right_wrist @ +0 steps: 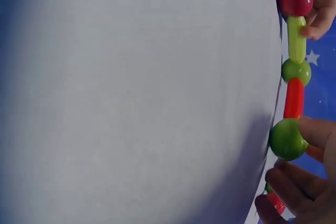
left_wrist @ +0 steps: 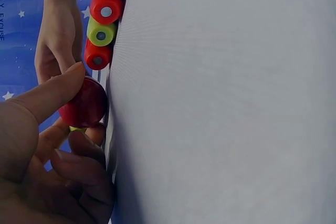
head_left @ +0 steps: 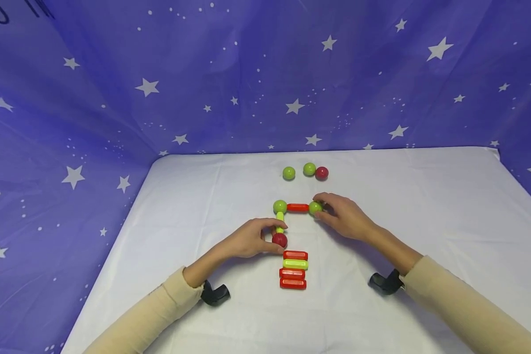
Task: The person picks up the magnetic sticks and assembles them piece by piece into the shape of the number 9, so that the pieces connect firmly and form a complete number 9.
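1. The left hand (head_left: 252, 238) is gripping the red ball (head_left: 280, 241), with thumb and fingers bent around its smooth, shiny surface.
2. The right hand (head_left: 347, 216) is pinching the end green ball (head_left: 314, 208), which is round and glossy.
3. Between the hands, the pieces make an L shape on the table (head_left: 447, 206). From the red ball, a yellow-green rod (head_left: 280, 216) goes toward the far edge, to the corner green ball (head_left: 280, 206). From there a red rod (head_left: 298, 207), roughly parallel to this edge, reaches the end green ball.
4. Just beside the left thumb, on the near side, four rods (head_left: 294, 269) lie in a row, three red and one yellow-green. They look like hard plastic, with flat facets and round, grey, metal-looking discs in the ends.
5. Nearer to the far edge rest three loose balls: one green (head_left: 289, 173), and a green-and-red pair (head_left: 309, 169) side by side.
6. White, softly wrinkled cloth covers the table. Behind its far edge hangs a blue-violet curtain (head_left: 256, 113), printed with white stars.
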### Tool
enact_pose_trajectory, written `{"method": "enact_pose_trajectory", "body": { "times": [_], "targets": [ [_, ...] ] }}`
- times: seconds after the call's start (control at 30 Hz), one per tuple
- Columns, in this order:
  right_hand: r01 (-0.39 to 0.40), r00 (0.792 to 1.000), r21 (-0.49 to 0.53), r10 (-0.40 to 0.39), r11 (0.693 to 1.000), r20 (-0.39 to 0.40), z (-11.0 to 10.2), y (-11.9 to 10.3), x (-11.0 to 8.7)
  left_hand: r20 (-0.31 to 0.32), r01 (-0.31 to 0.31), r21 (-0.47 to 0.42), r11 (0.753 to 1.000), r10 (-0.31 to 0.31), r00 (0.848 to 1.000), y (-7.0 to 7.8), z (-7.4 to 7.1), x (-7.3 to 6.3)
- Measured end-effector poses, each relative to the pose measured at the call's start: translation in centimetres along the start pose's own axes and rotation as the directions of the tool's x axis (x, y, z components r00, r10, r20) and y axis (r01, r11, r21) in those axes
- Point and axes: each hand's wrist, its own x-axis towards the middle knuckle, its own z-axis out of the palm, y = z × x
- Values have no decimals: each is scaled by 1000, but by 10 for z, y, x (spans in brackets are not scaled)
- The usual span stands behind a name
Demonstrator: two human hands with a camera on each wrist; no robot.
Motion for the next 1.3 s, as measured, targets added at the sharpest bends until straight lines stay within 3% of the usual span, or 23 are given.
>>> {"method": "enact_pose_trajectory", "body": {
  "times": [0.23, 0.37, 0.83, 1.3],
  "targets": [
    [-3, 996, 7, 4, 1000, -89, -3, -12, -10, 6, 2, -14, 1000, -2, 1000, -1, 0, -1],
    [6, 995, 60, 0, 998, -100, -3, -21, -18, 5, 1, -15, 1000, -1, 1000, -1, 0, -1],
    [47, 998, 150, -53, 988, 39, 19, -51, -47, 6, -3, -26, 1000, 4, 1000, -1, 0, -2],
    [80, 993, 156, -93, 985, 76, 34, -54, -48, 5, -18, -39, 999, 18, 1000, -2, -1, -2]
  ]
}}
